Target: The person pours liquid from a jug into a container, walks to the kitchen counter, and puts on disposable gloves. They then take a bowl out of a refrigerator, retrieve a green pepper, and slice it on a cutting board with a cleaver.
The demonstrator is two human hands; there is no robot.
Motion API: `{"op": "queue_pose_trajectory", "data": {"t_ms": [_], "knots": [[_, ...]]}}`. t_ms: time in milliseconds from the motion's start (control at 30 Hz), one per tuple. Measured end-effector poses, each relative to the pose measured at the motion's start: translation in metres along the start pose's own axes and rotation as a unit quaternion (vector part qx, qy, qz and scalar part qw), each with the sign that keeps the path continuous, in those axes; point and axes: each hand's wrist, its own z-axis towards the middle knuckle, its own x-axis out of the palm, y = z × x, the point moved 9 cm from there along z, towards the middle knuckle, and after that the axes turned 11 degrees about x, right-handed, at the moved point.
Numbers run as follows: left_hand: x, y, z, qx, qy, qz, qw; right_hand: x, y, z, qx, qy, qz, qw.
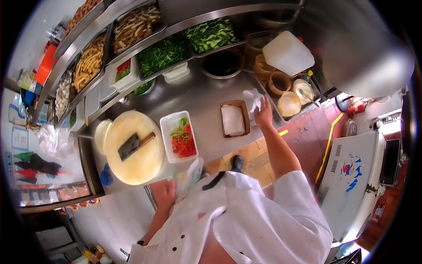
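Observation:
My right hand [263, 113] reaches over the steel counter, fingers closed on a crumpled white sheet [252, 99], thin paper or plastic. Just left of it stands a small brown cardboard box [223, 127] with a folded white stack [233, 119] inside. My left hand [163, 193] is curled at the counter's front edge, by a translucent plastic item [189, 175] with some green on it, which it seems to hold. Beyond lies a white tub [165, 132] of diced red and green peppers [183, 143]. A cleaver [135, 146] rests flat on the round chopping board [137, 169].
Trays of chopped greens [165, 55], cut cucumber-like slices [211, 35] and yellow strips [89, 66] line the raised rack. A bowl of dark liquid [222, 63] sits at the back. Seasoning jars [290, 104] fill a tray at right; a white chest freezer [347, 176] stands beyond.

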Motion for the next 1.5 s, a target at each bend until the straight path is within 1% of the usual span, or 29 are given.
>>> {"op": "queue_pose_trajectory", "data": {"t_ms": [67, 100, 167, 200, 233, 267, 300, 333, 367, 400, 433, 500, 533, 600, 667, 733, 767, 800, 900, 933, 1000, 1067, 1167, 1200, 1233, 1333, 1400, 1467, 1500], "knots": [[-0.011, -0.013, -0.006, -0.079, -0.015, -0.061, 0.995, -0.004, -0.003, -0.011, 0.133, 0.106, 0.018, 0.985], [-0.013, -0.016, -0.008, -0.116, -0.025, -0.093, 0.989, -0.013, 0.000, -0.018, 0.131, 0.061, 0.072, 0.987], [-0.019, -0.006, -0.015, -0.131, -0.039, -0.058, 0.989, -0.032, -0.001, -0.048, 0.129, -0.028, 0.180, 0.975], [-0.021, -0.003, -0.016, -0.135, -0.037, -0.048, 0.989, -0.031, -0.004, -0.069, 0.177, -0.018, 0.157, 0.971], [-0.023, 0.000, -0.017, -0.140, -0.035, -0.039, 0.989, -0.016, -0.017, -0.092, 0.202, -0.007, 0.154, 0.967], [-0.026, -0.003, -0.016, -0.142, -0.025, -0.039, 0.989, 0.022, -0.052, -0.120, 0.283, 0.029, 0.208, 0.936], [-0.027, -0.007, -0.013, -0.158, -0.014, -0.074, 0.984, 0.054, -0.079, -0.146, 0.356, 0.102, 0.133, 0.919], [-0.029, -0.012, -0.010, -0.176, -0.005, -0.108, 0.978, 0.067, -0.058, -0.178, 0.469, 0.249, 0.272, 0.802], [-0.029, -0.024, -0.006, -0.210, 0.006, -0.174, 0.962, 0.058, -0.016, -0.202, 0.540, 0.332, 0.332, 0.698], [-0.026, -0.028, -0.005, -0.242, 0.018, -0.237, 0.941, 0.068, 0.002, -0.208, 0.539, 0.337, 0.384, 0.670], [-0.024, -0.025, -0.001, -0.231, 0.041, -0.224, 0.946, 0.078, 0.015, -0.211, 0.534, 0.339, 0.435, 0.640], [-0.018, -0.012, 0.005, -0.205, 0.086, -0.195, 0.955, 0.117, 0.009, -0.206, 0.563, 0.308, 0.464, 0.611], [-0.020, -0.004, 0.012, -0.169, 0.084, -0.149, 0.971, 0.130, 0.009, -0.201, 0.576, 0.290, 0.479, 0.595], [-0.017, 0.014, 0.023, -0.092, 0.081, -0.057, 0.991, 0.120, 0.024, -0.194, 0.592, 0.276, 0.456, 0.605], [-0.002, 0.049, 0.023, -0.129, 0.040, -0.057, 0.989, 0.107, 0.018, -0.199, 0.595, 0.271, 0.422, 0.628], [0.012, 0.057, 0.038, -0.125, 0.065, -0.134, 0.981, 0.092, 0.007, -0.214, 0.585, 0.278, 0.377, 0.662], [0.023, 0.052, 0.045, -0.106, 0.112, -0.208, 0.966, 0.077, 0.004, -0.225, 0.564, 0.244, 0.425, 0.665], [0.034, 0.042, 0.049, -0.090, 0.161, -0.281, 0.942, 0.059, -0.003, -0.244, 0.570, 0.233, 0.443, 0.651], [0.050, 0.011, 0.058, -0.084, 0.213, -0.291, 0.929, -0.002, -0.037, -0.302, 0.597, 0.187, 0.499, 0.600], [0.058, 0.004, 0.063, -0.057, 0.215, -0.285, 0.932, -0.026, -0.053, -0.320, 0.612, 0.161, 0.519, 0.575], [0.073, -0.011, 0.072, 0.000, 0.220, -0.266, 0.939, -0.066, -0.096, -0.357, 0.645, 0.109, 0.510, 0.558], [0.084, -0.032, 0.075, -0.008, 0.192, -0.283, 0.940, -0.085, -0.166, -0.397, 0.667, 0.075, 0.466, 0.576], [0.096, -0.077, 0.069, 0.000, 0.251, -0.191, 0.949, -0.109, -0.263, -0.430, 0.671, 0.024, 0.402, 0.622], [0.113, -0.106, 0.068, 0.010, 0.292, -0.120, 0.949, -0.103, -0.316, -0.452, 0.685, 0.012, 0.385, 0.619], [0.126, -0.109, 0.064, 0.027, 0.324, -0.083, 0.942, -0.095, -0.345, -0.456, 0.692, 0.019, 0.369, 0.620], [0.161, -0.152, 0.042, 0.047, 0.318, -0.080, 0.943, -0.063, -0.412, -0.450, 0.710, 0.014, 0.360, 0.605], [0.187, -0.179, 0.023, 0.006, 0.396, 0.032, 0.918, -0.041, -0.444, -0.434, 0.709, 0.040, 0.331, 0.622], [0.212, -0.174, 0.002, -0.009, 0.412, 0.024, 0.911, -0.013, -0.472, -0.408, 0.699, 0.069, 0.317, 0.638], [0.221, -0.173, -0.010, -0.024, 0.417, 0.018, 0.908, 0.001, -0.479, -0.395, 0.704, 0.080, 0.314, 0.633]]}}
